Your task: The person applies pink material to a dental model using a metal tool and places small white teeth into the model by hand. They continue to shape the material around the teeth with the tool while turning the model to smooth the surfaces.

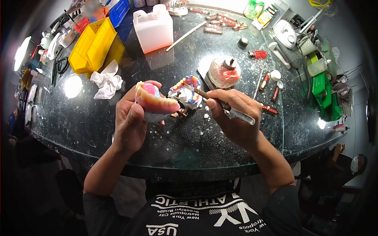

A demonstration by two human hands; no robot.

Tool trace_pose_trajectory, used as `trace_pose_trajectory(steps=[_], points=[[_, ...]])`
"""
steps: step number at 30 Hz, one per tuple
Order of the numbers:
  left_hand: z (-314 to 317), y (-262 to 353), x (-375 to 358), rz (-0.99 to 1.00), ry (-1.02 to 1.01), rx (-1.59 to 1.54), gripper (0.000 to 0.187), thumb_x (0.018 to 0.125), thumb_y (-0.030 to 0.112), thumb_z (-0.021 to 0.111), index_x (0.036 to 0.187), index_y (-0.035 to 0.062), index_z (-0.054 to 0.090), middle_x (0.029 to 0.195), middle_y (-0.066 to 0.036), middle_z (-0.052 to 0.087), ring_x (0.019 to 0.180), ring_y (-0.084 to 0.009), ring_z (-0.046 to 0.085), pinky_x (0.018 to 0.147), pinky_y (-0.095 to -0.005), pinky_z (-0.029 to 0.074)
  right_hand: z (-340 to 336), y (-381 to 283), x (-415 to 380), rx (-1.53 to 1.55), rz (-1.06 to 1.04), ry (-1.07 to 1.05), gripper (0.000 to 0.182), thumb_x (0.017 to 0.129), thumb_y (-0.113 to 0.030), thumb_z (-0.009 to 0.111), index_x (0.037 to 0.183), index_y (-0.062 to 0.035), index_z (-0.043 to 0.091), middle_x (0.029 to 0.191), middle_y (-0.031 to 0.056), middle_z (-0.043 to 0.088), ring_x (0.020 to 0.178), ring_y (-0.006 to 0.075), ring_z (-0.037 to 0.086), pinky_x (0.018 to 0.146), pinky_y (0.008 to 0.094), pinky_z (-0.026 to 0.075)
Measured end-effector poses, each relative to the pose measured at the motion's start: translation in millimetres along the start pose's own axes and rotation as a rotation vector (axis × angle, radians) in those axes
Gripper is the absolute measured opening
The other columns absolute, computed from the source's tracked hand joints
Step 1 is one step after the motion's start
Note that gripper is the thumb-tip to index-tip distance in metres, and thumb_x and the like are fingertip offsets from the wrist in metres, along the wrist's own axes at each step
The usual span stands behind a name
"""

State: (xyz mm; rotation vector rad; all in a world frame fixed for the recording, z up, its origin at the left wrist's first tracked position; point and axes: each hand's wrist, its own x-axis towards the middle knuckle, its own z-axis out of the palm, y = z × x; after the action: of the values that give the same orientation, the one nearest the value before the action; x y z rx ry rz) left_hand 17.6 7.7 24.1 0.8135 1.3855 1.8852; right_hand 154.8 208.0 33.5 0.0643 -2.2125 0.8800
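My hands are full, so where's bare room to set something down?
Left of the left hand, tabletop below the crumpled tissue shows mostly specks. Right: a lightly speckled patch between the red sticks and green bins. Crowded: around the dental model and round bottle.

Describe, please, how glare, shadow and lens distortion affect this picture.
In the head view, wide-angle distortion seems to bow the near edge of the table; in the head view, glare whitens its top beside the crumpled tissue; in the head view, the lower corners are dark, but the tooth model in the left hand reads clearly.
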Motion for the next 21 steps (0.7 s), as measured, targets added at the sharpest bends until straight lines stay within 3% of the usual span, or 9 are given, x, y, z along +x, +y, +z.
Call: trace_pose_trajectory(steps=[5,8,17,20,21], points=[[2,0,1,0.003,0.014,0.015,0.093,0.076,0.070,0.060,0.129,-0.0038,0.039,0.103,-0.012,0.061,0.092,-0.0170,0.065,0.063,-0.0249,0.054,1,1,-2,-0.009,-0.005,-0.004,0.014,0.081,-0.003,0.069,0.094,-0.0005,0.066,0.079,0.0116,0.069,0.067,0.0218,0.067,0.059,0.0306,0.052],[2,1,2,0.024,-0.003,-0.039,0.088,0.076,0.065,0.064,0.125,-0.0052,0.043,0.101,-0.011,0.066,0.091,-0.0143,0.066,0.072,-0.0248,0.055,3,1,-3,-0.010,0.002,-0.006,0.015,0.081,-0.006,0.070,0.095,-0.0006,0.066,0.080,0.0121,0.069,0.066,0.0228,0.067,0.058,0.0313,0.052],[2,-5,5,0.047,0.009,-0.006,0.086,0.076,0.064,0.066,0.126,-0.0021,0.044,0.100,-0.010,0.066,0.092,-0.0149,0.067,0.074,-0.0250,0.055,10,4,-12,0.008,-0.030,-0.022,0.016,0.083,-0.011,0.070,0.094,-0.0013,0.065,0.076,0.0127,0.067,0.064,0.0254,0.066,0.054,0.0331,0.050],[2,-5,6,0.045,-0.002,0.070,0.094,0.074,0.067,0.064,0.128,-0.0055,0.039,0.103,-0.011,0.062,0.088,-0.0154,0.065,0.067,-0.0244,0.055,9,4,-13,0.012,-0.010,-0.023,0.016,0.084,-0.012,0.070,0.094,-0.0010,0.065,0.076,0.0120,0.067,0.064,0.0251,0.066,0.054,0.0325,0.050],[0,-7,6,0.048,-0.012,0.052,0.090,0.076,0.066,0.063,0.128,-0.0045,0.040,0.102,-0.011,0.062,0.089,-0.0156,0.066,0.071,-0.0254,0.054,7,3,-12,0.017,-0.012,0.003,0.015,0.084,-0.012,0.070,0.094,-0.0009,0.065,0.076,0.0119,0.067,0.063,0.0244,0.066,0.053,0.0322,0.050]])
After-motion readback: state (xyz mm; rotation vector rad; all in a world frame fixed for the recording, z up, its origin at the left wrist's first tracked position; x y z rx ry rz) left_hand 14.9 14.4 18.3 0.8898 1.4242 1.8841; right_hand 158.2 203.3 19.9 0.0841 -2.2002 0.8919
